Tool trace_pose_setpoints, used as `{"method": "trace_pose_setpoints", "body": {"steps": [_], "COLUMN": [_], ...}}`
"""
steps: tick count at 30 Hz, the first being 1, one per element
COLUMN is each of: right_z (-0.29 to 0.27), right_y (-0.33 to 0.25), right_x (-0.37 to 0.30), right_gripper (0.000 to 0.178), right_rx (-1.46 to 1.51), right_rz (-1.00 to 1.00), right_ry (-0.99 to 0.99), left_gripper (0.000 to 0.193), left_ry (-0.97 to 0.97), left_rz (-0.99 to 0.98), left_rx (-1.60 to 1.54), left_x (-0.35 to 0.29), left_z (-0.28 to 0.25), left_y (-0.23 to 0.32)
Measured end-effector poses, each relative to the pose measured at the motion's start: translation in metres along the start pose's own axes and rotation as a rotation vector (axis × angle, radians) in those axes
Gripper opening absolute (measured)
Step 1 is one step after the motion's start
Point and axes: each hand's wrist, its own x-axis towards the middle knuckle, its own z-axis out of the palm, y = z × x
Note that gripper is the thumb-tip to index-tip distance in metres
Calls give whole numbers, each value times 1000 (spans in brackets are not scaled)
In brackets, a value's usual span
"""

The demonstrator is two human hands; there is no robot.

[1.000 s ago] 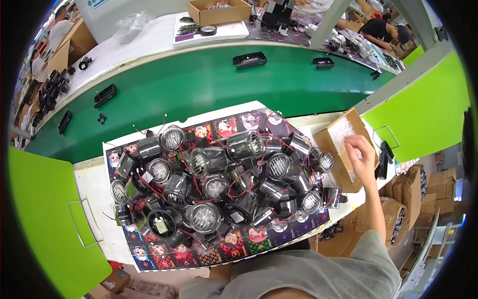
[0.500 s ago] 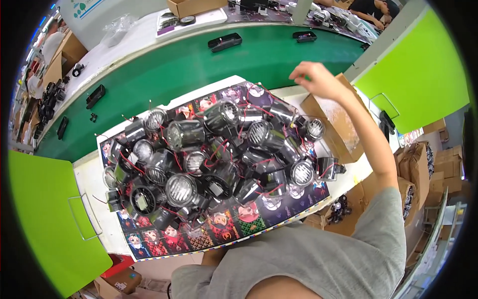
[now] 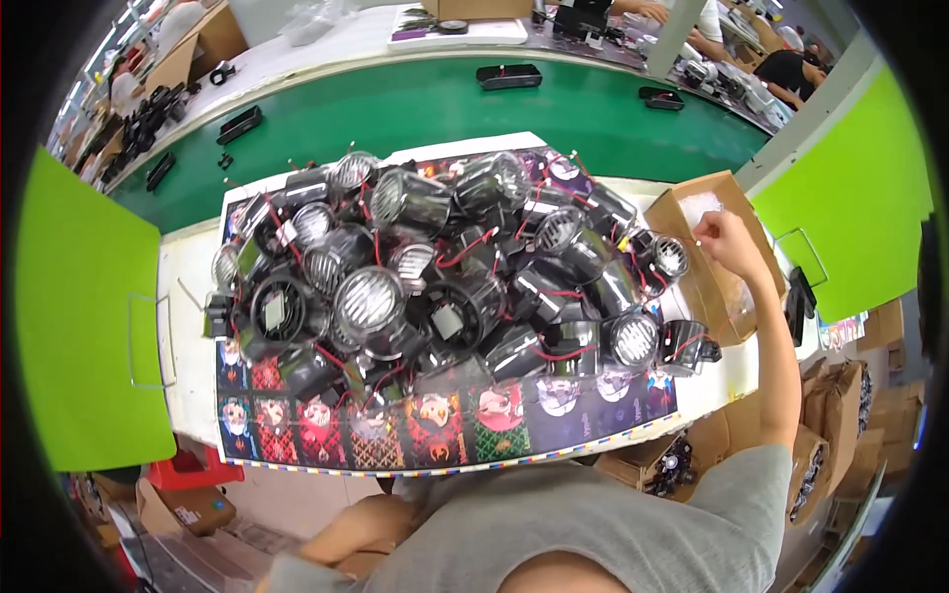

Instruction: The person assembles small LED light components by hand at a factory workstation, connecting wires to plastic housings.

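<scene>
My right hand (image 3: 729,244) is over the open cardboard box (image 3: 680,219) at the right of the table. Its fingers are bent together at the tips, near the red wires of the closest unit; anything between them is too small to make out. My left forearm (image 3: 361,526) shows at the lower edge, bent toward my body, and its hand is hidden. A heap of clear-and-black cylindrical housings with slatted round grilles, such as one large housing (image 3: 370,299), covers the printed sheet (image 3: 435,435). Thin red wires stick out of many of them.
Beyond the table runs a green conveyor belt (image 3: 395,104) carrying black elongated parts, including a black tray-like part (image 3: 509,76). Bright green panels (image 3: 89,326) flank the table. Cartons (image 3: 835,410) stand on the floor at right. Other people work across the belt.
My right hand has come down from above the belt's near edge to the cardboard box. The view has shifted, and my left forearm now shows more at the lower edge.
</scene>
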Motion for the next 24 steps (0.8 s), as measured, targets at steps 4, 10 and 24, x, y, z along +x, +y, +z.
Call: {"method": "trace_pose_setpoints", "body": {"steps": [4,10,24], "right_z": [0,2,-14], "right_y": [-6,7,-42], "right_x": [-3,-10,-45], "right_gripper": [8,8,13], "right_rx": [-133,-286,214], "right_rz": [-139,-168,-178], "right_ry": [12,111,362], "left_gripper": [46,28,39], "left_ry": [252,1438,963], "left_rz": [150,709,28], "left_rx": [-2,352,788], "left_x": [-93,-99,4], "left_z": [-29,-140,-325], "left_y": [43,91,129]}}
